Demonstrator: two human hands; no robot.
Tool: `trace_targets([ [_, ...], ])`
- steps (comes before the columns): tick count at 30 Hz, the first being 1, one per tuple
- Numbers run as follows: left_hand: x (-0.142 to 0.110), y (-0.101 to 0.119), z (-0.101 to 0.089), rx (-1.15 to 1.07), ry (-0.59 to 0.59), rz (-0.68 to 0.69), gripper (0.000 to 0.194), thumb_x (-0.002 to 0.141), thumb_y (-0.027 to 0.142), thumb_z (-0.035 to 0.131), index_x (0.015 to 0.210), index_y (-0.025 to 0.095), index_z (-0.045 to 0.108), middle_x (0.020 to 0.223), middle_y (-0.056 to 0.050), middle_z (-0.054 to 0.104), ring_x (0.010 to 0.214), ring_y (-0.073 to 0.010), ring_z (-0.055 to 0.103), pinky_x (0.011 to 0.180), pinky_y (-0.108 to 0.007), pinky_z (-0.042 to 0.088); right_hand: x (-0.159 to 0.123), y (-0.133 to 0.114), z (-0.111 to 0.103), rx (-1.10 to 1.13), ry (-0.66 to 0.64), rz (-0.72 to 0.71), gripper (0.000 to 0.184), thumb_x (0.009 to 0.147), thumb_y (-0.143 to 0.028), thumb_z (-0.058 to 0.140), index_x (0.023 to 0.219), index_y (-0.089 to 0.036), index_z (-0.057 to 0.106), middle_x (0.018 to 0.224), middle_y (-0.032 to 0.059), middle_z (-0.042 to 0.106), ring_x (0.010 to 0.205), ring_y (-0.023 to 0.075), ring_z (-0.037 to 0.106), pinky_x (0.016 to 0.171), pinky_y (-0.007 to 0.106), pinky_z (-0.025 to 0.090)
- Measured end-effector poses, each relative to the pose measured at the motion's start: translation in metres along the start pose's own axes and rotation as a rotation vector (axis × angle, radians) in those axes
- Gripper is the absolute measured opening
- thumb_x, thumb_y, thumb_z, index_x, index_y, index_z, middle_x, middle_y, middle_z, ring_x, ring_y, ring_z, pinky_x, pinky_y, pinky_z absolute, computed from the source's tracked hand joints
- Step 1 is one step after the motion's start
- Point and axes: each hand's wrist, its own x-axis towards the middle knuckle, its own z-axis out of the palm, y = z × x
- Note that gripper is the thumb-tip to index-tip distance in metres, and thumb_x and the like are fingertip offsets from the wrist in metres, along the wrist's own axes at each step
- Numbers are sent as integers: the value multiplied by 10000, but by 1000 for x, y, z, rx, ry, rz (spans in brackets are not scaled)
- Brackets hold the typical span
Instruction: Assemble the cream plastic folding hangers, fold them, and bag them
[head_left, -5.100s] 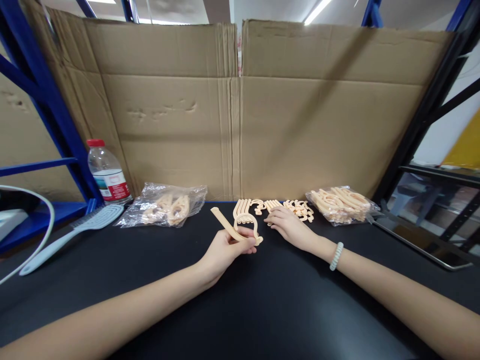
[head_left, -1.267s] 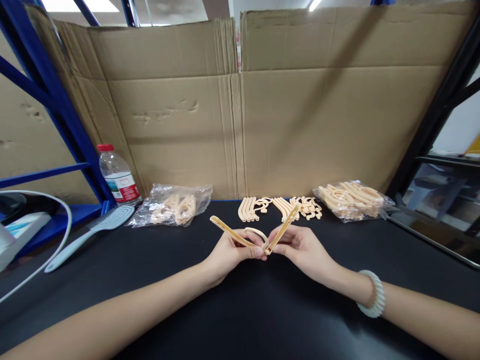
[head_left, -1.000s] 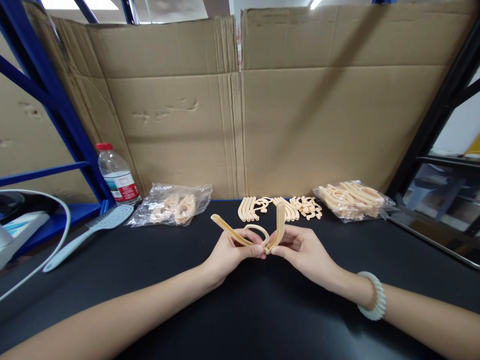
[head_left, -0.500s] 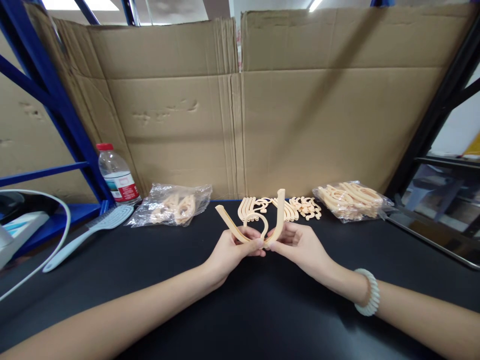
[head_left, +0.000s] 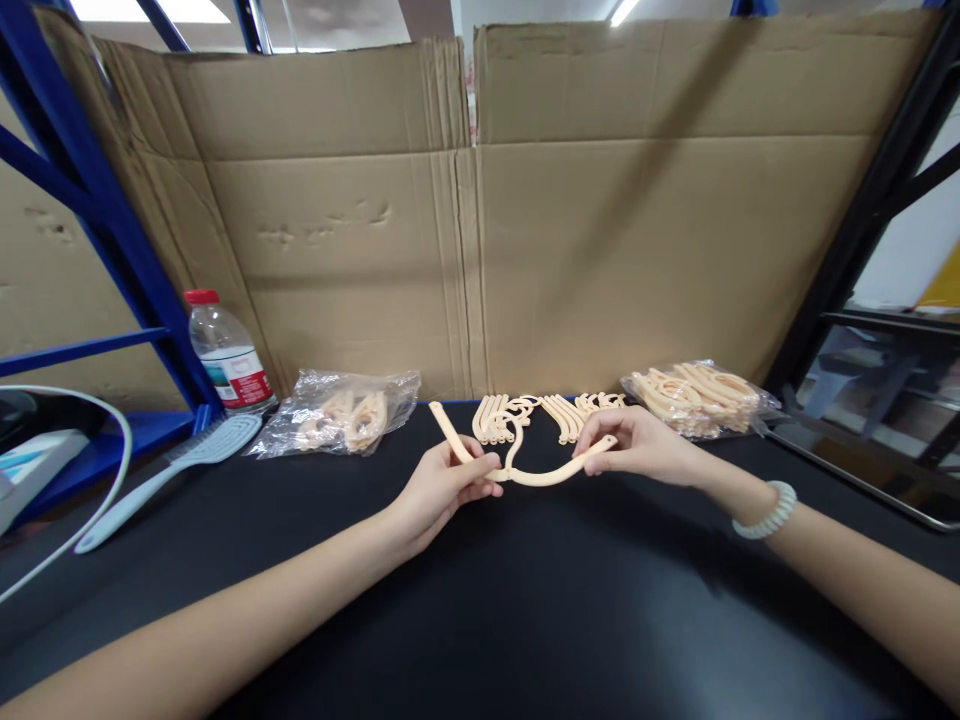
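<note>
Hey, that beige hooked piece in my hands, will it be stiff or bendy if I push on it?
The hooked piece will likely feel stiff along its two curved bars, which look like hard moulded plastic. It may pivot at the seam below its hook, where the bars appear to meet. Being slim, it's probably light too.

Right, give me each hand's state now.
Left hand: closed, holding the beige hanger beside its hook.
Right hand: closed, holding the same hanger near one end.
</note>
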Motion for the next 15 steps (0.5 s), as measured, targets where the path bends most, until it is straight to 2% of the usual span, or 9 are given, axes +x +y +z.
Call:
trace_targets([
  [3,3,8,-6,41,63,-24,217,712,167,749,784,150,545,640,5,640,585,-95,652,606,-172,533,-1,1,-11,-202,-62,0,244,697,-348,760,820,-154,675,824,44,695,752,166,652,700,297,514],
  [7,12,19,-19,186,152,-40,142,739,164,670,763,154,530,726,-32,671,609,-103,651,625,-209,522,-2,2,-20,-381,-173,28,177,753,-331,696,795,-160,686,766,33,697,707,164,636,671,291,500],
  [9,17,23,-26,265,191,-30,153,721,178,675,727,155,524,701,-30,666,562,-106,627,536,-193,469,-3,2,-24,-475,-206,24,135,764,-290,677,790,-159,695,764,32,698,699,158,623,670,284,487],
  [11,19,26,-29,352,224,-14,179,680,182,705,691,159,528,636,-11,646,484,-100,572,443,-178,360,-3,3,-28,-566,-228,15,103,758,-254,673,791,-163,707,784,34,696,710,157,610,668,277,474],
  [13,16,30,-26,479,249,68,184,641,176,732,679,166,553,606,16,625,443,-85,505,427,-184,276,-4,5,-31,-622,-249,13,87,739,-236,683,779,-165,714,791,34,685,709,153,595,649,266,463],
  [14,12,32,-23,561,254,143,178,628,173,741,685,173,572,609,29,618,443,-79,476,440,-190,262,-4,6,-32,-628,-263,18,84,730,-233,689,772,-164,714,785,33,678,700,149,589,636,260,459],
  [15,5,35,-18,691,259,274,161,635,184,739,702,185,592,627,40,614,454,-75,454,456,-195,257,-5,7,-33,-623,-278,28,85,725,-232,690,767,-162,713,773,32,670,689,146,584,625,254,456],
])
